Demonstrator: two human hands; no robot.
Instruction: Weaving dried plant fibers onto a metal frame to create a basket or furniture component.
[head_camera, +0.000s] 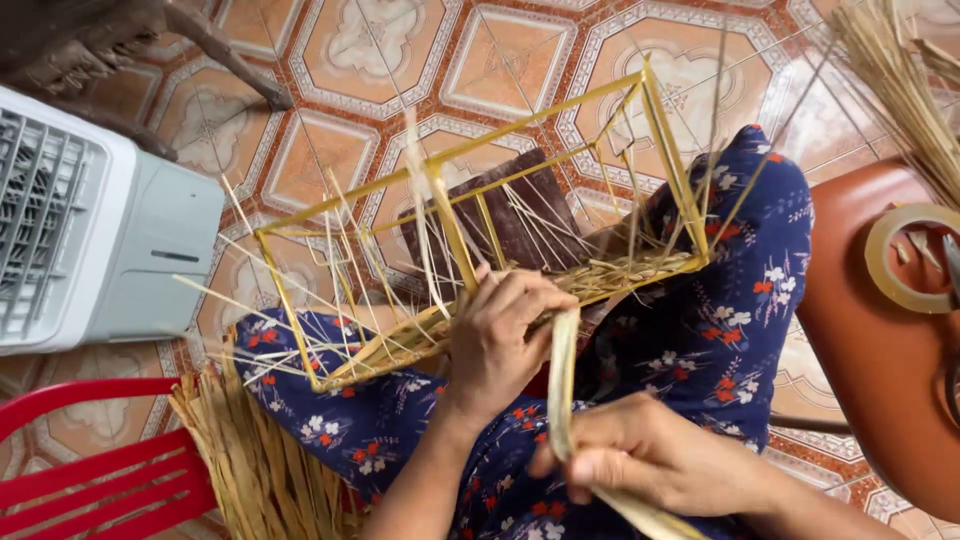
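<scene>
Head view: weaving is under way. At frame centre the left hand (500, 335) presses the yellow frame (470, 215) on the lap; the right hand (640, 455) pinches a straw strip (562, 370), which needs threading between the stakes.

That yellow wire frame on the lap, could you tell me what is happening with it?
A seated person rests the yellow wire frame across their knees. The left hand presses woven straw along the frame's near edge, while the right hand pinches a flat pale strand. More straw lies bundled beside the leg.
</scene>
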